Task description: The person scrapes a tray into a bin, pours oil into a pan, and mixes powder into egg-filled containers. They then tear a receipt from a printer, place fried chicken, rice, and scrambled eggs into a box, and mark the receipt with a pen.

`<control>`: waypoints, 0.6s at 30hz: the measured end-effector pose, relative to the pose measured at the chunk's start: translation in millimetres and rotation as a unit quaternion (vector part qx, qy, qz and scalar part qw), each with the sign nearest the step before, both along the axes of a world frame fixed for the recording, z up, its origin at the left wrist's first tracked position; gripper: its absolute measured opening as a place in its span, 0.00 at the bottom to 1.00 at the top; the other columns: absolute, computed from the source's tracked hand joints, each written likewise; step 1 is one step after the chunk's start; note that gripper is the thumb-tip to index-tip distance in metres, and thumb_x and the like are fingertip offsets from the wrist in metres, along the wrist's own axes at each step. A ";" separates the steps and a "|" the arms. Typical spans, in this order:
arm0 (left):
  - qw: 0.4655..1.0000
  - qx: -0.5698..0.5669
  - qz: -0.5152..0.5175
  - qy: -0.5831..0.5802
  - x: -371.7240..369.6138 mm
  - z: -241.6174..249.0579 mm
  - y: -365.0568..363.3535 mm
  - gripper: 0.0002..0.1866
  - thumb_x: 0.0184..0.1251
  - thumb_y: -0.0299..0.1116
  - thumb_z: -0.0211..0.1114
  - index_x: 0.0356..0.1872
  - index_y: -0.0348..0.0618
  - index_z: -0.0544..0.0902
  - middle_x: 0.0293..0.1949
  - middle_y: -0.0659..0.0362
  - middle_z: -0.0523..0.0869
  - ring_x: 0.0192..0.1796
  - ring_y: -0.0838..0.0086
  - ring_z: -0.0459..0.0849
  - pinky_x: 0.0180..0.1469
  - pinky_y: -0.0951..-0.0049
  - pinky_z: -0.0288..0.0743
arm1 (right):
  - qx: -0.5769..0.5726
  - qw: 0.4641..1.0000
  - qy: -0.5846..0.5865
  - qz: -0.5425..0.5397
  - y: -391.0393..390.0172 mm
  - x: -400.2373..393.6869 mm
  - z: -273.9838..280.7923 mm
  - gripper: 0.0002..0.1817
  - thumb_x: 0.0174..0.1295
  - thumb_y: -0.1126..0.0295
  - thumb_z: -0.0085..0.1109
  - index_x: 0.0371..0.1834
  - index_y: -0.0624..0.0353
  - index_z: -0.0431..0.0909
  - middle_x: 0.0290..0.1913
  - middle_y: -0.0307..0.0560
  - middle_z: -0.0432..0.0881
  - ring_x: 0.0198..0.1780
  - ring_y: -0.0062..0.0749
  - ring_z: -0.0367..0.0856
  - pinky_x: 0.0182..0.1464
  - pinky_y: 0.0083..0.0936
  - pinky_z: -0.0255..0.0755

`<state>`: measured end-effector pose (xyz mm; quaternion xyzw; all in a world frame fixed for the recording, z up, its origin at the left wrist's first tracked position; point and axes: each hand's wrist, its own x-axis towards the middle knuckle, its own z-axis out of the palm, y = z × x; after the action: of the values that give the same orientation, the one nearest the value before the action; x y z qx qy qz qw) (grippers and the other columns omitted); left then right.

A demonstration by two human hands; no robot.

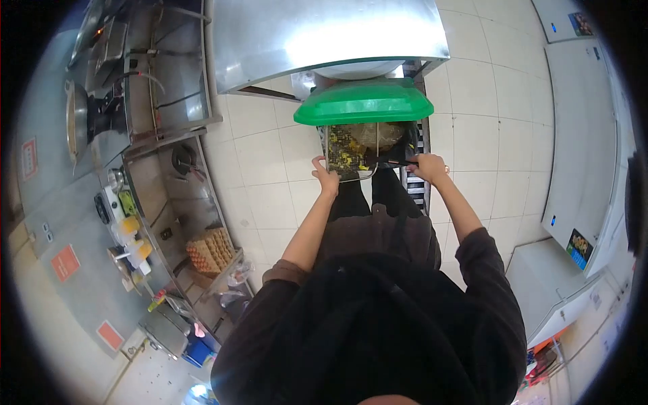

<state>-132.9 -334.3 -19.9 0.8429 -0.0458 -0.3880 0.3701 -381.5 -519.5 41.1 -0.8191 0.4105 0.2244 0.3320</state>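
In the head view, my left hand is closed on the left edge of a metal wire-mesh basket. Yellow food scraps cling to its mesh. My right hand grips the dark handle of a tool that points left toward the basket; its far end is hard to make out. Both hands are over a bin whose green lid is tipped up at the back. Brownish waste shows inside, partly behind the basket's frame.
A steel table stands just beyond the bin. Under the right hand runs a slatted floor drain. To the left, steel shelving holds stacked egg trays, and a wok sits farther up. White chest freezers line the right side.
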 end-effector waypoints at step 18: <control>0.998 0.006 0.048 0.050 -20.5 19.9 -10.0 0.35 0.49 0.08 0.48 0.58 0.54 0.56 0.52 0.39 0.56 0.47 0.49 0.73 0.36 0.68 0.85 | 0.045 0.994 -0.095 -0.020 -32.3 28.9 -22.9 0.23 0.56 0.43 0.57 0.47 0.45 0.84 0.41 0.51 0.85 0.46 0.49 0.82 0.48 0.42 0.74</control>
<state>-153.4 -344.3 0.1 0.8260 0.0159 -0.4115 0.3849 -352.6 -551.8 18.2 -0.8125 0.3829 0.1567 0.4106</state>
